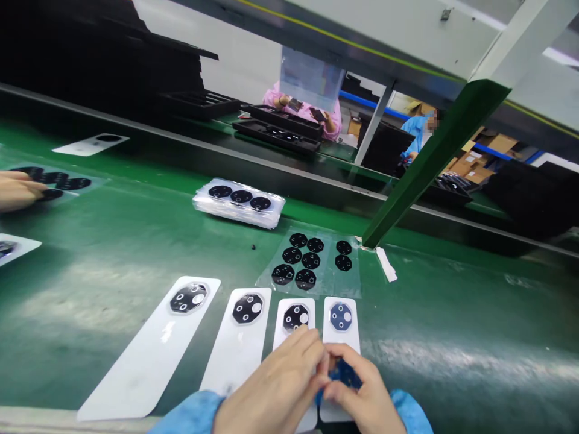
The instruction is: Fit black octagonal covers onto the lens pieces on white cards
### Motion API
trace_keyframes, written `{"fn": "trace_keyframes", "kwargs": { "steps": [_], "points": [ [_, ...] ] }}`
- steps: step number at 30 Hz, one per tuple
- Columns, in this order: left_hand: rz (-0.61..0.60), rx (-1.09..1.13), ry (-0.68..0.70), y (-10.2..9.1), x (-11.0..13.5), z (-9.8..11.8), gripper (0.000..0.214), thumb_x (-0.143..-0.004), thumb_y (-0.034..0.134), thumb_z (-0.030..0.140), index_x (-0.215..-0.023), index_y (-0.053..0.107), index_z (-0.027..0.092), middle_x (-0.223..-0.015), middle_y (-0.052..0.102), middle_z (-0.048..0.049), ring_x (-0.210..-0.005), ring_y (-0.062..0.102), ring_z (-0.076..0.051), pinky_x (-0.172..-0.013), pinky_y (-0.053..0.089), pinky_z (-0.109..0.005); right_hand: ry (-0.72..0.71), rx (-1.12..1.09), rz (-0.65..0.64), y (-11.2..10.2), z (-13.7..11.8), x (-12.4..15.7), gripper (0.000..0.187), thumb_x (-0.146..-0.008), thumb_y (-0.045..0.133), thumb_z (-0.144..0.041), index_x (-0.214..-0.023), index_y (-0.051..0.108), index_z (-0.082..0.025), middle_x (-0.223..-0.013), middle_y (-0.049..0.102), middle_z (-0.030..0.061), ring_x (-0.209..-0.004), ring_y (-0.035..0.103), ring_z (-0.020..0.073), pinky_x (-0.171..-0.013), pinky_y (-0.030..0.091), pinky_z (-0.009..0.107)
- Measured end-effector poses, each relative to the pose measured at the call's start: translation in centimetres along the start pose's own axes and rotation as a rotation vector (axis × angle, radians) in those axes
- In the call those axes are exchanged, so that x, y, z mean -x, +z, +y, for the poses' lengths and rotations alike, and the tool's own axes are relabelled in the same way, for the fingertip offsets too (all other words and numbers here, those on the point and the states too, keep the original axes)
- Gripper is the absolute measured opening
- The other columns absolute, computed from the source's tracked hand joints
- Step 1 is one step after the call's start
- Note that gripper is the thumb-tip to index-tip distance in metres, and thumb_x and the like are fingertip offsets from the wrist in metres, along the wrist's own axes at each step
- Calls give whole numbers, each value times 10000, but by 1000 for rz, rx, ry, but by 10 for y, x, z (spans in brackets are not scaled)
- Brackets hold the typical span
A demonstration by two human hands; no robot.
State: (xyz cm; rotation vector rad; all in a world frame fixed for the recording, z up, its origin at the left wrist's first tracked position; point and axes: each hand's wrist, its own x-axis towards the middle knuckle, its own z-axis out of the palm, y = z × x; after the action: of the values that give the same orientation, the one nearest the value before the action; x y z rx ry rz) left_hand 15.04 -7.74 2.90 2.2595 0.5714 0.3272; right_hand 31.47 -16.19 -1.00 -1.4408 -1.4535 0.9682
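Have left hand (278, 380) and right hand (364, 392) drawn together, fingers bent, around a blue piece (346, 374) over the rightmost panel (339, 336); cannot tell, past the fingers, whether pinched by one hand or both. See more white panels (140, 355) beneath and left of the hands, each with a disc (248, 308). Just beyond the hands, find clear film (329, 278) bearing black discs, six and two. Farther ahead and left, see a clear pack (233, 211) showing three discs. Well beyond, make out a black tray (277, 137), too blurred inside to itemise. Far left, see another person's hand (18, 191) at more discs.
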Motion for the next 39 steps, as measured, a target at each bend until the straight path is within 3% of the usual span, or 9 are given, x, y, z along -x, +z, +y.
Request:
{"fn": "trace_keyframes", "kwargs": {
  "steps": [3,6,11,15,24,28,34,37,39],
  "points": [
    [85,31,23,10,-27,-7,212,-934,311,152,-836,492,200,-860,548,-8,-820,512,-150,-753,439,-270,68,140,111,-15,3,5,311,-913,415,-444,-891,622,-213,-860,652,20,-816,616,164,-724,469,231],
    [180,-163,-33,15,-58,-20,170,-911,347,98,-896,490,189,-874,569,-12,-826,515,-157,-721,436,-272,92,398,146,-28,8,6,158,-899,480,-326,-889,585,-208,-845,629,12,-786,612,162,-684,458,234],
    [110,-295,-34,27,-99,-41,166,-835,444,38,-813,551,163,-815,597,-19,-785,549,-173,-692,438,-291,-177,857,59,-24,23,4,161,-894,488,-190,-1045,544,-200,-850,629,25,-779,601,192,-627,443,270],
    [22,-417,-27,30,-115,-46,141,-825,502,65,-732,573,143,-754,591,-2,-709,563,-148,-654,448,-281,-327,1096,50,-15,31,3,224,-884,503,-169,-1105,539,-165,-744,592,23,-667,567,194,-508,387,289],
    [-148,-639,71,24,-119,-22,257,-699,443,-83,-832,585,85,-858,626,-128,-799,579,-246,-706,457,-349,-371,1164,67,-16,33,3,259,-862,529,-144,-1120,535,-131,-740,571,28,-645,521,187,-517,382,309],
    [-175,-684,108,25,-115,-20,273,-720,393,-92,-841,573,75,-894,609,-161,-870,553,-282,-764,441,-408,-368,1178,56,-15,34,4,276,-857,529,-127,-1133,530,-123,-747,564,29,-658,517,188,-531,391,315],
    [-216,-608,103,14,-123,-37,107,-838,485,48,-820,562,120,-835,607,-41,-775,572,-158,-712,472,-295,-374,1187,57,-14,34,5,283,-851,548,-125,-1134,527,-128,-748,551,20,-662,521,192,-527,392,322],
    [-231,-598,98,11,-129,-39,100,-868,536,198,-815,581,126,-833,604,-6,-766,584,-139,-698,486,-306,-382,1195,63,-14,33,4,274,-861,544,-138,-1134,524,-126,-745,544,20,-663,530,192,-531,392,320],
    [-224,-604,102,12,-130,-38,105,-866,536,197,-801,579,127,-824,595,-6,-774,574,-146,-707,478,-319,-372,1199,54,-14,33,4,270,-866,535,-138,-1135,523,-125,-748,547,23,-667,534,195,-533,395,322]
  ]
}}
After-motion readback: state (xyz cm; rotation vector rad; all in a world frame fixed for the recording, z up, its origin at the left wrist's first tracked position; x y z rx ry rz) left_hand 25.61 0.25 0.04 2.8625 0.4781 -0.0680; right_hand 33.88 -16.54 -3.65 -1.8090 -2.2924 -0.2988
